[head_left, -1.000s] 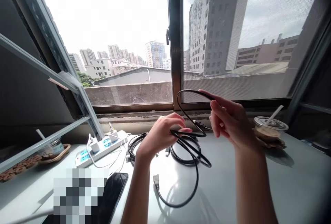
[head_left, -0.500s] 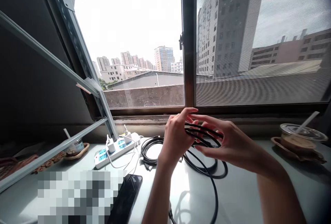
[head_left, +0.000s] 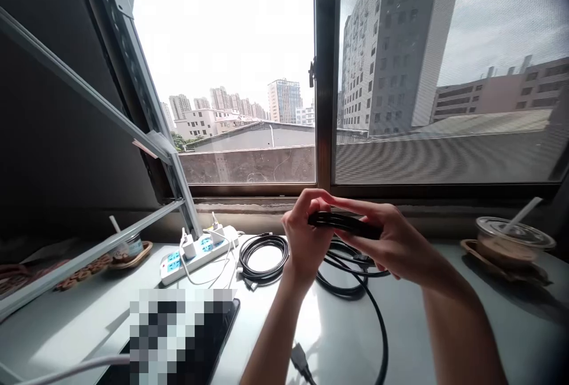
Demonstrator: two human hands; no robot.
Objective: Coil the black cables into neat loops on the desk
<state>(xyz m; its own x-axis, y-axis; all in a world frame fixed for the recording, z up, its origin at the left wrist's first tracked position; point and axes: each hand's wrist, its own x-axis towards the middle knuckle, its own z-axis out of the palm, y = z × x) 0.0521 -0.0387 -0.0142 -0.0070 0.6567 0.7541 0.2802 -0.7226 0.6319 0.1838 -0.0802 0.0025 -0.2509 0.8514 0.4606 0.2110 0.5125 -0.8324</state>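
Observation:
Above the white table, my left hand [head_left: 308, 236] and my right hand [head_left: 391, 239] grip a bundle of black cable [head_left: 344, 223] between them, its loops pressed together and seen edge-on. The fingers of both hands are closed round its two ends. One strand runs down to the right of the bundle toward the near edge of the picture. More black cable loops [head_left: 344, 291] lie on the table below my hands. A cable plug [head_left: 300, 356] rests near the bottom middle. To the left lies a separate coiled black cable [head_left: 264, 260] with its connectors beside it.
A white power strip [head_left: 200, 255] with plugged-in chargers is at the left, near a metal shelf frame [head_left: 178, 180]. A phone [head_left: 229, 323], partly pixelated over, lies at the lower left. Lidded cups stand at the far left [head_left: 128, 248] and right [head_left: 511, 242].
The held loops, spread apart before, are now pressed into a flat, tight bundle. The plug on the table shows more fully, and the view has shifted slightly.

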